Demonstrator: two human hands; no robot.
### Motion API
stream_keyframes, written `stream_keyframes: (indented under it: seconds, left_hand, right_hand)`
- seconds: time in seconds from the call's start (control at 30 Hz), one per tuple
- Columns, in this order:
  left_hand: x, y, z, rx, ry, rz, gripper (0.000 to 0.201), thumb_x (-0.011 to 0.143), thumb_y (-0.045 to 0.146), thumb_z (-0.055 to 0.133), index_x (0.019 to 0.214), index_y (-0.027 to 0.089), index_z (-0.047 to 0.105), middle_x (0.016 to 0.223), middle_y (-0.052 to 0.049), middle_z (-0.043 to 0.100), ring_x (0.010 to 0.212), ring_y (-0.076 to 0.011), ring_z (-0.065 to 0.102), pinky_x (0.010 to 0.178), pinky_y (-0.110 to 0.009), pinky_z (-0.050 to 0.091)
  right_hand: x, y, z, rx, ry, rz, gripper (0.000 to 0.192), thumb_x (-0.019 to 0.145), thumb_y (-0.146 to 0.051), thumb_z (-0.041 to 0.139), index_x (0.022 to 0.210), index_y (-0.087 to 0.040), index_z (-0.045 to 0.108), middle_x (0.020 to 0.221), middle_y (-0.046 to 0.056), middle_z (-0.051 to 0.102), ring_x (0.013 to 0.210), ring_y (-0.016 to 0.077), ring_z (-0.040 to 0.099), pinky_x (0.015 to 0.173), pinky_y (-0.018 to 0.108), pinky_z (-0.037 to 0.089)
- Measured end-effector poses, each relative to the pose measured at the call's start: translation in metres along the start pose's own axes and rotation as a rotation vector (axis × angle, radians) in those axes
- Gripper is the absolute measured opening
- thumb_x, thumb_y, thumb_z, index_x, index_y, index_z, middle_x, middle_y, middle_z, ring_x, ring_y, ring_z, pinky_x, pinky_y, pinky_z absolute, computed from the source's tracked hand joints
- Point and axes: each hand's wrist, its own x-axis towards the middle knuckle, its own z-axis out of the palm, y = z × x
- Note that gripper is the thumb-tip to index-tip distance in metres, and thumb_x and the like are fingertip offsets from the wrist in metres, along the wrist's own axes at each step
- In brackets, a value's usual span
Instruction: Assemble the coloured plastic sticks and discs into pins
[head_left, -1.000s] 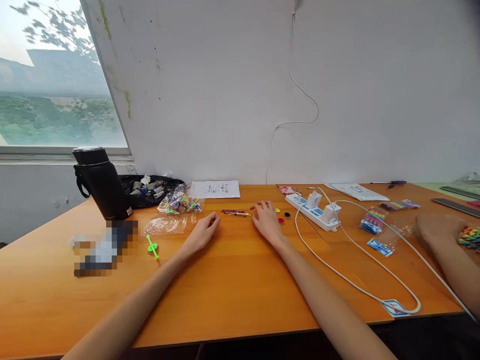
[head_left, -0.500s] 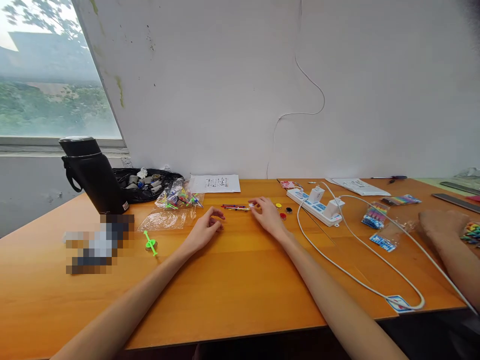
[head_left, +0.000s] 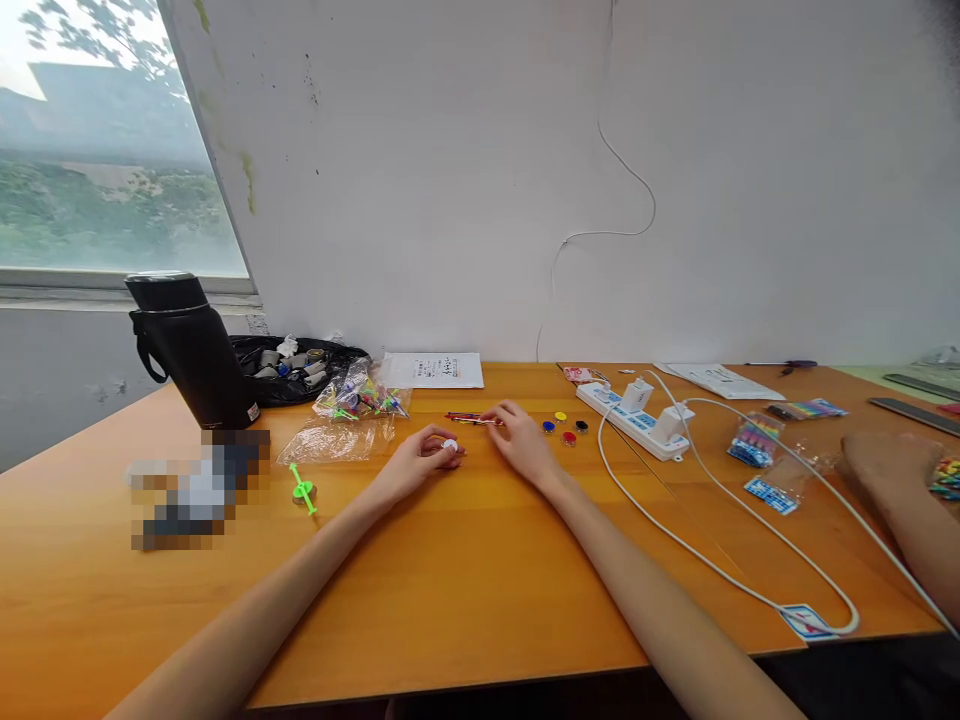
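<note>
My left hand [head_left: 420, 465] is closed on a small white disc [head_left: 450, 445], pinched at its fingertips above the table. Just to the right, my right hand [head_left: 523, 445] has its fingertips together on a thin white stick [head_left: 489, 421]. Beside those fingers lie thin red and dark sticks [head_left: 461, 416], partly covered by the hand. Right of this hand sit a blue disc [head_left: 548, 427], a yellow disc [head_left: 560, 416], a red disc [head_left: 569, 438] and a black disc [head_left: 581, 426]. A green stick with a green disc [head_left: 303, 491] rests left of my left hand.
A black flask [head_left: 196, 355] stands at the left near a black bag [head_left: 337, 362] of scraps. Clear bags [head_left: 360, 395] hold colourful parts. A power strip [head_left: 637, 425] with white cables crosses the right side. Another person's hand [head_left: 885, 470] is at far right.
The white disc has passed from my right fingertips into my left hand. My right hand has shifted left onto the sticks, uncovering the blue disc. The view has tilted slightly.
</note>
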Motion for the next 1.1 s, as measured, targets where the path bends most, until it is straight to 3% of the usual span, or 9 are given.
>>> stream_keyframes:
  seconds: [0.1, 0.2, 0.33, 0.6, 0.93, 1.1]
  left_hand:
    - [-0.001, 0.001, 0.001, 0.024, -0.012, 0.013, 0.045, 0.077, 0.051, 0.073, 0.101, 0.016, 0.057, 0.105, -0.015, 0.073, 0.091, -0.0216, 0.072, 0.095, -0.043, 0.051]
    - [-0.002, 0.002, 0.001, 0.065, -0.028, 0.031, 0.044, 0.079, 0.050, 0.071, 0.103, 0.016, 0.057, 0.105, -0.015, 0.073, 0.091, -0.0211, 0.072, 0.095, -0.042, 0.051]
    - [-0.003, 0.003, 0.001, 0.087, -0.034, 0.036, 0.043, 0.079, 0.051, 0.070, 0.102, 0.017, 0.058, 0.106, -0.014, 0.073, 0.090, -0.0199, 0.071, 0.092, -0.040, 0.051]
    - [-0.003, 0.003, 0.001, 0.122, -0.044, 0.063, 0.040, 0.082, 0.048, 0.068, 0.103, 0.016, 0.057, 0.103, -0.013, 0.073, 0.090, -0.0195, 0.070, 0.093, -0.040, 0.051]
    - [-0.005, 0.006, 0.001, 0.131, -0.047, 0.055, 0.038, 0.083, 0.047, 0.067, 0.103, 0.016, 0.057, 0.104, -0.013, 0.073, 0.091, -0.0195, 0.069, 0.092, -0.038, 0.051]
    - [-0.005, 0.005, 0.001, 0.134, -0.056, 0.065, 0.036, 0.084, 0.046, 0.066, 0.103, 0.017, 0.058, 0.103, -0.012, 0.073, 0.090, -0.0189, 0.069, 0.091, -0.037, 0.051]
  right_hand:
    - [0.000, 0.020, -0.004, -0.163, 0.044, 0.126, 0.023, 0.095, -0.017, 0.046, 0.102, -0.020, 0.067, 0.106, 0.007, 0.062, 0.098, 0.0193, 0.060, 0.083, 0.030, 0.046]
    - [0.000, 0.029, -0.002, -0.251, -0.017, 0.144, 0.029, 0.097, -0.014, 0.042, 0.108, -0.021, 0.068, 0.109, 0.007, 0.061, 0.101, 0.0184, 0.059, 0.081, 0.027, 0.045]
    - [0.000, 0.031, 0.001, -0.308, -0.107, 0.121, 0.032, 0.096, -0.012, 0.043, 0.109, -0.021, 0.070, 0.108, 0.007, 0.063, 0.103, 0.0181, 0.058, 0.090, 0.028, 0.042]
    - [-0.002, 0.036, 0.000, -0.381, -0.020, 0.207, 0.028, 0.097, -0.015, 0.044, 0.104, -0.018, 0.071, 0.107, 0.010, 0.064, 0.107, 0.0220, 0.057, 0.089, 0.029, 0.042]
    - [0.004, 0.041, 0.001, -0.526, -0.091, 0.153, 0.017, 0.096, -0.018, 0.052, 0.095, -0.017, 0.070, 0.099, 0.009, 0.066, 0.097, 0.0235, 0.058, 0.085, 0.032, 0.041]
    - [0.005, 0.036, 0.001, -0.538, -0.036, 0.146, 0.021, 0.098, -0.018, 0.046, 0.094, -0.017, 0.066, 0.098, 0.011, 0.065, 0.095, 0.0253, 0.058, 0.086, 0.036, 0.041]
